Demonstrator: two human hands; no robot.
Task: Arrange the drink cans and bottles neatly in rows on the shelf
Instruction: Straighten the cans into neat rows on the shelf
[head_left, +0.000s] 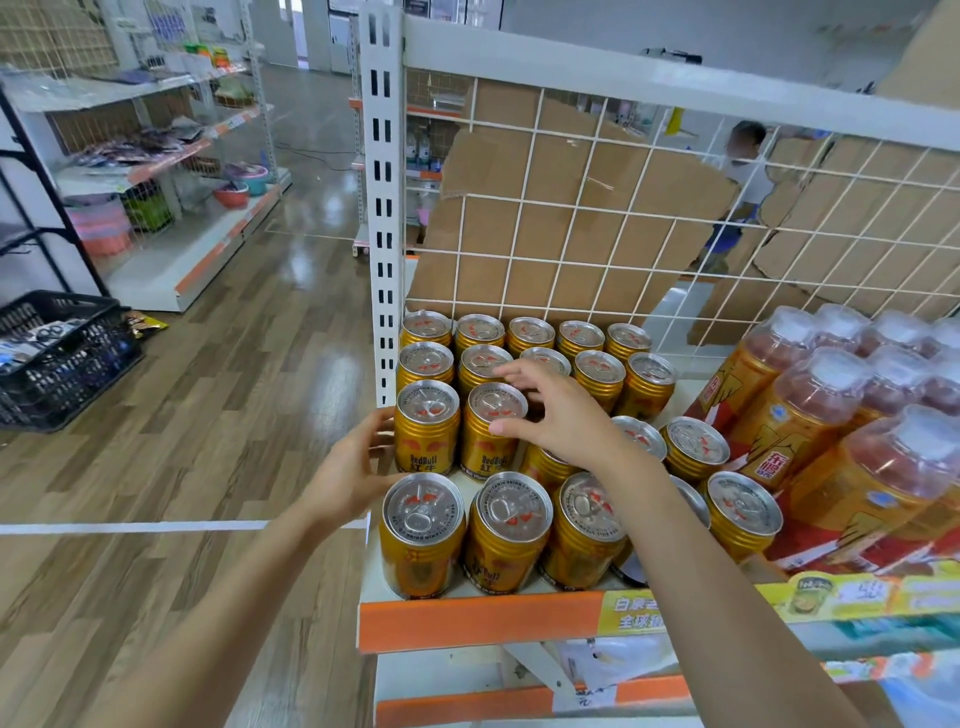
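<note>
A black crate (31, 332) on the floor holds small packets. The shelf (478, 621) holds gold cans (423, 535) in rows at its left end. Orange bottles (810, 415) wrapped in clear plastic stand on its right. Each can is gold with a silver top and stands straight up, top to the ceiling. The left hand (353, 478) is flat, fingers straight against the side can (426, 441). The right hand (561, 415) is spread loose over the next can (491, 441), thumb touching it.
</note>
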